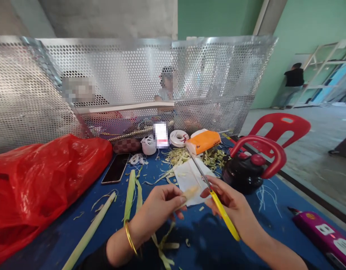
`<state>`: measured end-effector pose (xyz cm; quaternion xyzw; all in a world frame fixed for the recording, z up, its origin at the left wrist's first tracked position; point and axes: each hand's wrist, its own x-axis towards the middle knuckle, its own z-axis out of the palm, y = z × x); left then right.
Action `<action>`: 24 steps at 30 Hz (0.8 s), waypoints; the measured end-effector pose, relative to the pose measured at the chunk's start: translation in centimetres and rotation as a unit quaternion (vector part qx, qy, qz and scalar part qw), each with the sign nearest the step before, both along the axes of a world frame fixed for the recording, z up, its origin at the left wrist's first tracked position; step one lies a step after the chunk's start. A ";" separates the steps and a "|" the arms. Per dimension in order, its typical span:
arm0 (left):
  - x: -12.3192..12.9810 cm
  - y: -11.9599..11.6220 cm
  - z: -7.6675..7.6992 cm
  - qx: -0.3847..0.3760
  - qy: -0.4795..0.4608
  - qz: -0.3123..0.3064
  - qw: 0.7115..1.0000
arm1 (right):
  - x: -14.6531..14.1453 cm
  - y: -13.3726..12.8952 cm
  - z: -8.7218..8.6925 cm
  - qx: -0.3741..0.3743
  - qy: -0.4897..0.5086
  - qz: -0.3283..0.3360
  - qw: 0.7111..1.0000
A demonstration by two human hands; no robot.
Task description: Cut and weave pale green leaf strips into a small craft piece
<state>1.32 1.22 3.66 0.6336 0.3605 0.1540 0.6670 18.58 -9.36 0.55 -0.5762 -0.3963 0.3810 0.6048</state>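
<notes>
My left hand (158, 206), with a gold bangle at the wrist, pinches a pale, blurred strip of plant material (192, 192). Held in my right hand (237, 206) are scissors (223, 215) with yellow handles, their blades pointing up and away from me. The pale strip's far end is close to my right fingertips; I cannot tell whether they touch. Under and beyond both hands lies a white tissue (186, 173). Green leaf strips (129, 197) and a long pale stalk (90, 232) rest to the left. Curled peelings (165, 245) lie below my left hand.
A red plastic bag (49, 191) covers the left side, beside a phone (116, 168). Shredded trimmings (175, 157), a ribbon spool (178, 138) and an orange tissue pack (205, 141) sit at the back. On the right are a black pot (241, 174) and a purple box (324, 236).
</notes>
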 end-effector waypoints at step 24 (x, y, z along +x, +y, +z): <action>-0.2 0.9 0.7 -0.002 -0.185 0.248 0.951 | 1.0 -0.7 -1.8 -0.064 -0.146 0.095 0.983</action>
